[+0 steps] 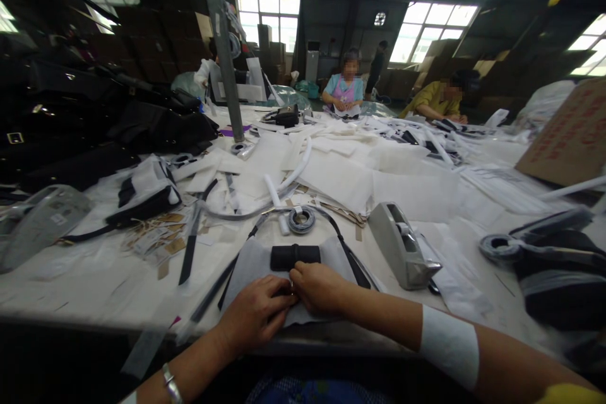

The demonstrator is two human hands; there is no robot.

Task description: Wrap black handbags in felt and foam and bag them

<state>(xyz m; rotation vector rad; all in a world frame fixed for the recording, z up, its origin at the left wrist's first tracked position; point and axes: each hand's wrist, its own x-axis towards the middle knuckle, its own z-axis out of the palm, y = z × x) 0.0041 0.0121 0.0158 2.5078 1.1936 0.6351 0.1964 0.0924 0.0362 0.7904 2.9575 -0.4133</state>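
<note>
yellow sleeve (570, 394) at bottom right, pale patch (449, 344) on right forearm (392, 315). left hand (255, 310) and right hand (319, 288) meet over black bag (284, 257), white sheet (243, 268) around it, near table (108, 297) edge. fingertips bunched together, can't tell what they're pinching tbh.

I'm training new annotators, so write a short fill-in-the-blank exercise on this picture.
1. The silver bracelet is on the ____ wrist.
2. The left hand and right hand meet over wrapping coloured ____.
3. The grey tape dispenser nearer the hands stands to their ____.
4. The printing on the cardboard box is coloured ____.

Missing words: left; white; right; red.
</note>
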